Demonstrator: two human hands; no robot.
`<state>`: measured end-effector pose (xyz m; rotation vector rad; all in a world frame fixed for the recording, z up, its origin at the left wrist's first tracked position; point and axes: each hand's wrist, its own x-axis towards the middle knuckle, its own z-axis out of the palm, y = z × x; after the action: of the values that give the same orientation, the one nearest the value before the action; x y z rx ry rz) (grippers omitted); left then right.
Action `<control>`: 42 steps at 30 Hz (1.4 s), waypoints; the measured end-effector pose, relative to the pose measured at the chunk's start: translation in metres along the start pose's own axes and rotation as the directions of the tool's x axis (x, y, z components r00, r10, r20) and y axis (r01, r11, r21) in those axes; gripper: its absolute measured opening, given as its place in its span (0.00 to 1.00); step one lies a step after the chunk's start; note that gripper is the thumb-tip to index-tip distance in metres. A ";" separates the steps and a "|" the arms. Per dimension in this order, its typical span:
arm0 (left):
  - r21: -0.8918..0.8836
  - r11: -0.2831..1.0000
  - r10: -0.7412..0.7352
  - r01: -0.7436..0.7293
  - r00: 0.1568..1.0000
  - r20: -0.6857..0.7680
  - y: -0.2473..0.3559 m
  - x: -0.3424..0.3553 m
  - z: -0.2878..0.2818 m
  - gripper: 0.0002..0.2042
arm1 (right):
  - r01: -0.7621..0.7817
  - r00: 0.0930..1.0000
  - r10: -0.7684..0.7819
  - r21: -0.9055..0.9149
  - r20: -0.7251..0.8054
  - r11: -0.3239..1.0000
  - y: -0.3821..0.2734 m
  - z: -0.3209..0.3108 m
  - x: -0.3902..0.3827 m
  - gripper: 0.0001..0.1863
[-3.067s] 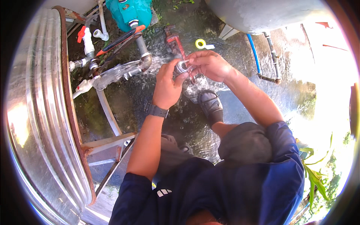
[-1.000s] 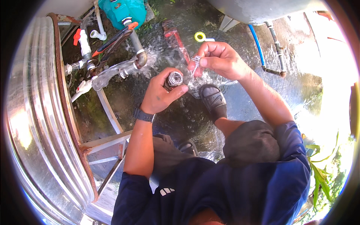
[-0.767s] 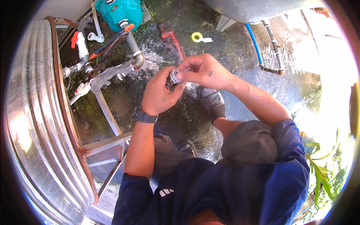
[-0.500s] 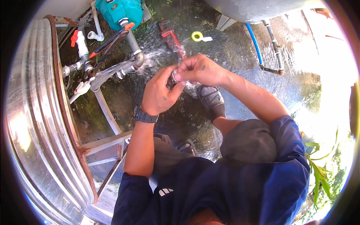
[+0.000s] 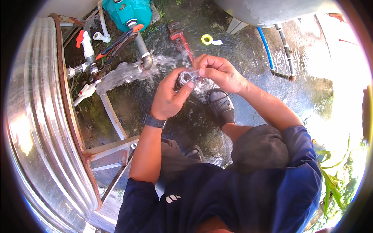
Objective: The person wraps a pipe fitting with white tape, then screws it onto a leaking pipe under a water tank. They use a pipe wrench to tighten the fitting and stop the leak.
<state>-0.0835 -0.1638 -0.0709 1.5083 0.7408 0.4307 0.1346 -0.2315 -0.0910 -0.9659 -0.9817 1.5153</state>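
Back comes the right hand (image 5: 220, 73), pinching white strands (image 5: 191, 74), the left hand (image 5: 167, 95) curled round the fitting (image 5: 180, 80), seemingly steadying it.

This is an outdoor yard (image 5: 307, 70) with wet ground (image 5: 134, 105). Left of the pump (image 5: 127, 15) stands a big shiny tank (image 5: 42, 116), and right of it is a gray tank (image 5: 272, 11). A pipe (image 5: 141, 43) pokes out of the pump, and water (image 5: 123, 75) splashes near it. Far from the pump, a leafy green plant (image 5: 330, 181) grows in bright light.
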 end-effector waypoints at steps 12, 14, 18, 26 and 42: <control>0.280 0.960 0.015 0.003 0.998 -0.061 -0.008 -0.001 -0.002 0.21 | -0.163 0.981 0.157 -0.044 -0.114 0.986 -0.037 -0.010 0.001 0.09; 0.368 0.928 0.079 -0.062 0.996 -0.032 -0.008 -0.001 -0.003 0.24 | -0.135 0.990 0.108 -0.422 -0.088 0.897 -0.039 -0.009 -0.003 0.14; 0.435 0.899 0.075 -0.057 0.997 -0.025 -0.011 0.002 -0.006 0.27 | 0.164 0.986 -0.125 -0.731 0.108 0.662 -0.023 0.006 0.001 0.15; 0.293 0.952 -0.084 0.092 0.996 -0.040 -0.014 0.004 0.000 0.20 | 0.053 0.999 -0.038 -0.537 0.038 0.842 -0.016 0.006 0.002 0.07; 0.331 0.941 -0.045 0.071 0.995 -0.086 -0.009 0.001 0.009 0.11 | -0.622 0.779 0.033 -0.778 -0.626 -0.082 0.094 -0.195 -0.110 0.18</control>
<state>-0.0787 -0.1704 -0.0805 1.7887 0.9531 0.3306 0.3008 -0.3323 -0.2366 -2.7233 -1.5429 0.5406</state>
